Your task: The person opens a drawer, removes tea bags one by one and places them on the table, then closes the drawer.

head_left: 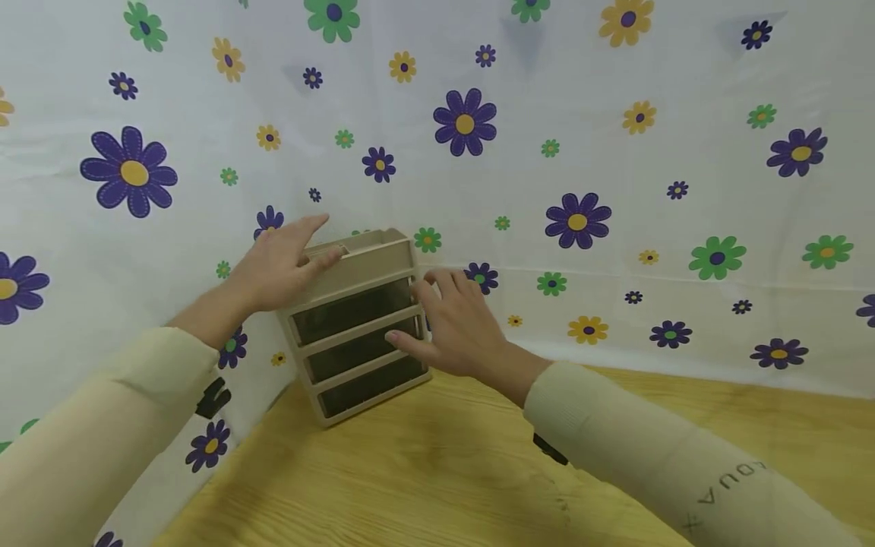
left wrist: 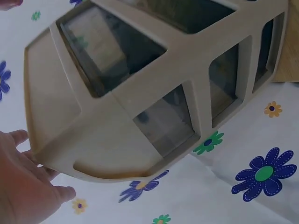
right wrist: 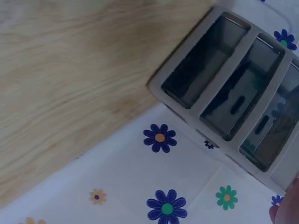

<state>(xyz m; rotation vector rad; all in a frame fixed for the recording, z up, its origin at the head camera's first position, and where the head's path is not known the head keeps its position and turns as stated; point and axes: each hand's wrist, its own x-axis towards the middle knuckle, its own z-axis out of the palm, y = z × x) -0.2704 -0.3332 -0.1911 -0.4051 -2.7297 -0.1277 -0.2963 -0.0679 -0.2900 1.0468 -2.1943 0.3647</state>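
Note:
A beige drawer organizer [head_left: 358,267] with dark see-through drawer fronts [head_left: 372,365] stands upright on the table in the corner. Its upper part has an open-topped compartment. My left hand [head_left: 276,266] is at the organizer's top left, fingers extended and thumb apart; in the left wrist view the hand [left wrist: 28,182] is beside the organizer's top corner. At the right side, my right hand [head_left: 454,323] has slightly bent fingers close to the frame and its thumb in front of the drawers. Whether either hand touches the organizer is unclear. Only a bit of the right hand [right wrist: 289,207] shows in the right wrist view.
The wood-grain table [head_left: 410,471] extends forward and right of the organizer. A white sheet [head_left: 506,175] printed with purple, green and yellow flowers hangs behind it and along its left side, close to the organizer.

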